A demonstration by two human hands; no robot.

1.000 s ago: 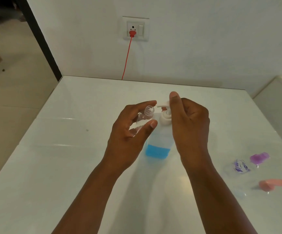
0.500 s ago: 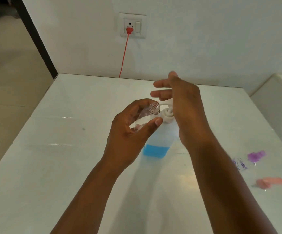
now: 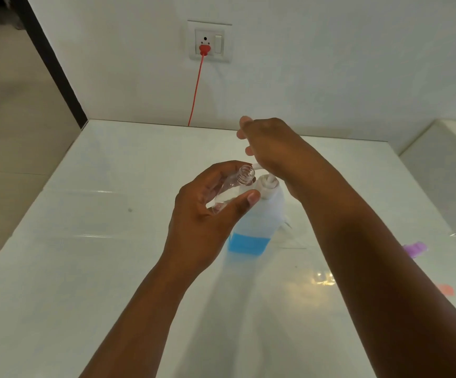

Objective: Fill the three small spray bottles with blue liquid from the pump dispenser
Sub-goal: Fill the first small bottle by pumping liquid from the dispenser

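Observation:
A white pump dispenser (image 3: 259,216) stands mid-table, with blue liquid low in its base. My left hand (image 3: 207,211) grips a small clear spray bottle (image 3: 232,186), uncapped and tilted, its threaded mouth right at the pump's nozzle tip. My right hand (image 3: 270,145) lies flat over the pump head with its fingers straight, the palm pressing on the top. A purple cap (image 3: 415,249) and a pink cap (image 3: 445,290) lie on the table at the right, partly hidden by my right forearm.
The white glossy table (image 3: 98,255) meets the wall at the back. A red cord (image 3: 196,88) runs from a wall socket (image 3: 210,42) down behind the table. A white ledge (image 3: 445,173) stands at the right. Bare floor lies to the left.
My right hand went from gripping the pump neck to lying flat on top of the pump head. The small bottle's mouth moved closer to the nozzle. The camera view tilted.

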